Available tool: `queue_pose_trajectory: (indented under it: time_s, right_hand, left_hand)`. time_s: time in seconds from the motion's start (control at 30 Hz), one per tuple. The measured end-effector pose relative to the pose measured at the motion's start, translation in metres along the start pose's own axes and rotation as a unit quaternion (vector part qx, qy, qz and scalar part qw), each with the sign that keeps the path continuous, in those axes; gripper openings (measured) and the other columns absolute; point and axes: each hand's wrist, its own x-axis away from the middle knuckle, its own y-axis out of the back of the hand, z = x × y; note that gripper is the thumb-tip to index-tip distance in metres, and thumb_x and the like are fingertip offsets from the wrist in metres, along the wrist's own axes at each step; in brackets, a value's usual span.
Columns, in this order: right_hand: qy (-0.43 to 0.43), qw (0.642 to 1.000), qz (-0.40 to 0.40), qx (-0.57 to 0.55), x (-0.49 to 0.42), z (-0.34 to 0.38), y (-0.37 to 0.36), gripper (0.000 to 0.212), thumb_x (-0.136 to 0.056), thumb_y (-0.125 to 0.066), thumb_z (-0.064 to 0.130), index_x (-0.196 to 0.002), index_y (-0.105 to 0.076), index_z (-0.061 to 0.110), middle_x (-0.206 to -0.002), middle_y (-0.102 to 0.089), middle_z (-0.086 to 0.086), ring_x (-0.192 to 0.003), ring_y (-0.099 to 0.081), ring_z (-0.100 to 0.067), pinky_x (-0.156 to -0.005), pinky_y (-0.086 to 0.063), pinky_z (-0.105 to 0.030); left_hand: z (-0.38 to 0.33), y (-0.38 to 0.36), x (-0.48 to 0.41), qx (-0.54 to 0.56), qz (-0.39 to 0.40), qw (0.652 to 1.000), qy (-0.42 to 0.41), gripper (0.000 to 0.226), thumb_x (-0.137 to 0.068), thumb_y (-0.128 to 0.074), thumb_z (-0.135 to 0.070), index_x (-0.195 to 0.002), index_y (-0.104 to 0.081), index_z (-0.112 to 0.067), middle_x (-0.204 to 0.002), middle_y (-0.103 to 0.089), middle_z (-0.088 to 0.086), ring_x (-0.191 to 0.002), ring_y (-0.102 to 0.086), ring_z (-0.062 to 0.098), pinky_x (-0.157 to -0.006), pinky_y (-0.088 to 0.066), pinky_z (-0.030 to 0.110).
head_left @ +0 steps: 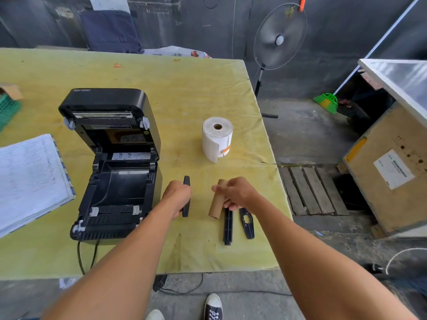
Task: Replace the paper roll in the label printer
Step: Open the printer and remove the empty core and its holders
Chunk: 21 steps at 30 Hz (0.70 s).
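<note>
My left hand (178,195) grips a black holder piece (186,197); my right hand (238,192) pinches the empty tube (216,200). The new roll (217,138) stands beyond, beside the open printer (115,167). Loose spindle parts (238,224) near the table (138,75) edge could get knocked off.

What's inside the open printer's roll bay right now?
The black label printer bay shows only bare black plastic: no roll, no spindle. Its near-left corner is hidden by the wall.

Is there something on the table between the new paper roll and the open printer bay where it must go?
Nothing visible. The paper roll stands upright right of the printer, with bare table between; the lid is up and the bay is empty.
</note>
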Motion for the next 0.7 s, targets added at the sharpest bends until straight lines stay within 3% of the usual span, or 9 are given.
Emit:
queue_pose_trajectory:
  time_s: [0.07, 0.13, 0.23, 0.3, 0.43, 0.53, 0.7]
  right_hand:
    - [0.001, 0.998, 0.004, 0.065, -0.001, 0.002, -0.011, 0.043, -0.083, -0.078, 0.037, -0.099, -0.062, 0.001, -0.078, -0.067, -0.015, -0.061, -0.064, -0.025, -0.071, -0.061, -0.040]
    - [-0.002, 0.993, 0.014, 0.116, 0.000, 0.004, -0.022, 0.046, -0.081, -0.080, 0.034, -0.104, -0.060, -0.001, -0.073, -0.063, -0.014, -0.058, -0.061, -0.027, -0.070, -0.059, -0.039]
    - [-0.001, 0.984, 0.021, 0.178, 0.001, 0.006, -0.036, 0.039, -0.082, -0.081, 0.032, -0.092, -0.057, 0.003, -0.074, -0.061, -0.013, -0.059, -0.061, -0.027, -0.062, -0.051, -0.033]
    - [0.006, 0.976, 0.012, 0.218, 0.002, 0.006, -0.041, 0.035, -0.084, -0.079, 0.030, -0.092, -0.055, 0.006, -0.076, -0.069, -0.015, -0.064, -0.067, -0.028, -0.064, -0.054, -0.032]
    - [0.027, 0.969, -0.013, 0.247, 0.003, 0.003, -0.048, 0.036, -0.088, -0.073, 0.019, -0.115, -0.060, -0.001, -0.092, -0.075, -0.022, -0.084, -0.074, -0.034, -0.081, -0.058, -0.040]
    - [0.038, 0.964, -0.022, 0.261, 0.002, 0.003, -0.052, 0.036, -0.087, -0.074, 0.018, -0.115, -0.061, 0.000, -0.099, -0.074, -0.022, -0.087, -0.072, -0.037, -0.082, -0.055, -0.039]
    - [0.038, 0.964, -0.050, 0.257, 0.003, 0.002, -0.055, 0.028, -0.089, -0.066, 0.016, -0.113, -0.064, 0.001, -0.093, -0.074, -0.022, -0.088, -0.070, -0.038, -0.080, -0.054, -0.040]
  left_hand:
    - [0.008, 0.002, 0.004, -0.106, -0.023, 0.994, -0.026, 0.011, -0.086, -0.064, -0.008, -0.094, -0.068, -0.002, -0.095, -0.069, 0.017, -0.083, -0.063, 0.031, -0.066, -0.045, 0.029]
    - [0.015, 0.005, 0.009, -0.159, -0.044, 0.986, -0.037, 0.011, -0.082, -0.072, -0.010, -0.091, -0.071, -0.003, -0.091, -0.072, 0.015, -0.079, -0.065, 0.028, -0.063, -0.045, 0.027]
    - [0.028, 0.008, 0.011, -0.178, -0.052, 0.982, -0.025, 0.013, -0.082, -0.071, -0.004, -0.093, -0.070, 0.002, -0.095, -0.072, 0.019, -0.083, -0.067, 0.031, -0.062, -0.045, 0.030]
    - [0.036, 0.010, 0.011, -0.180, -0.050, 0.982, -0.016, 0.012, -0.083, -0.068, -0.001, -0.094, -0.069, 0.005, -0.095, -0.071, 0.019, -0.079, -0.063, 0.028, -0.062, -0.043, 0.030]
    - [0.045, 0.010, 0.011, -0.199, -0.044, 0.979, -0.033, 0.011, -0.083, -0.071, -0.005, -0.089, -0.068, 0.004, -0.091, -0.070, 0.018, -0.079, -0.062, 0.029, -0.061, -0.042, 0.030]
    - [0.046, 0.007, 0.013, -0.229, -0.058, 0.971, -0.043, 0.016, -0.083, -0.076, -0.012, -0.081, -0.064, -0.001, -0.094, -0.070, 0.018, -0.082, -0.065, 0.032, -0.059, -0.044, 0.030]
    - [0.055, 0.005, 0.010, -0.334, -0.074, 0.935, -0.095, 0.040, -0.087, -0.074, -0.020, -0.060, -0.045, -0.012, -0.074, -0.062, 0.010, -0.058, -0.053, 0.021, -0.046, -0.045, 0.030]
